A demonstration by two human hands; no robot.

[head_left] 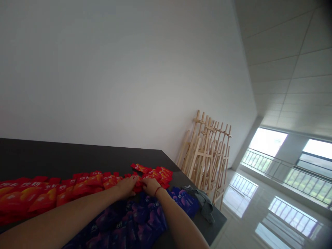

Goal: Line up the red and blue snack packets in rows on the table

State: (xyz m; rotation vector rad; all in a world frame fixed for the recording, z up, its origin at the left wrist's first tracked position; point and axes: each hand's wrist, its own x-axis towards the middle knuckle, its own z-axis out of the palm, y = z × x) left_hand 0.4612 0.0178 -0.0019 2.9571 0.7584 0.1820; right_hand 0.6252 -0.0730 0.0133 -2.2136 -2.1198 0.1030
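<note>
My left hand [127,187] and my right hand [151,186] are close together over the row of red packets. Between them is a red packet [139,184], and the fingers of both hands are closed at its edges. Fine finger detail is small in this view. To the left, a long overlapping row of red-and-orange packets [41,195] runs along the table. A looser heap of red packets [162,174] lies just beyond my right hand. Below my wrists spreads a pile of dark blue and purple packets [135,221], partly covered by my forearms.
The black table [103,155] meets a white wall behind. A crumpled grey cloth [203,200] lies at its right edge. Past that edge, several wooden easels [207,152] lean against the wall. A shiny tiled floor [246,214] leads to windows with railings.
</note>
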